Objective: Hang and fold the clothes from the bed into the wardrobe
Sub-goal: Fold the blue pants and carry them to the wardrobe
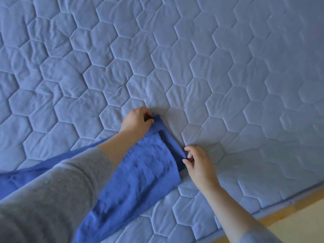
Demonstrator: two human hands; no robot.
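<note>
**Blue garment (140,172) pinched at two corners on the bed cover (175,50)**

1. Grey sleeve (52,190): fills the near left corner of the view. It covers the left arm up to the forearm and crosses over part of the blue garment.

2. Blue garment: lies on the bed cover as a long band, running from the near left edge toward the centre. Its far end is a straight edge with a narrow, darker turned-over strip along it. The cloth shows shallow creases. What kind of garment it is cannot be told.

3. Left hand (137,121): placed at the far corner of that end. Thumb and curled fingers pinch the corner of the cloth.

4. Right hand (199,165): placed at the other corner of the same end, nearer and further right. Thumb and forefinger pinch the edge of the cloth, and the remaining fingers are loosely curled.

5. Bed cover: pale blue, quilted in hexagons, spanning the whole view. It puckers slightly just beside the right hand.

6. Wooden strip (287,209): runs along the edge of the bed cover at the near right.
</note>
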